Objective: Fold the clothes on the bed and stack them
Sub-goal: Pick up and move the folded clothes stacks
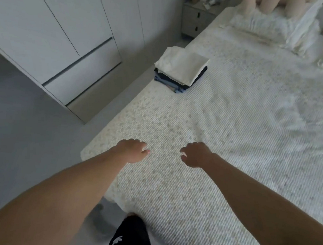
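Reaching forward over the near corner of the bed (223, 126), both bare arms stretch out with the hands apart, a strip of ribbed cream bedspread between them. The left hand (133, 151) hangs just inside the bed's left edge, fingers loosely curled downward and holding nothing; the right hand (195, 155) sits further in from that edge, fingers likewise relaxed and curled, gripping nothing. Whether either hand touches the cover cannot be told. The stack of folded clothes (180, 71) lies at the bed's left edge, well beyond the hands, a cream garment on top over dark and blue layers, its near corner close to the drop. Between stack and hands the cover lies open, as it does across the wide right side up to the ruffled pillows (278, 27) at the head end. Grey floor runs along the left edge, bounded by a white wardrobe (53, 38), with a small nightstand (194, 21) by the head corner.
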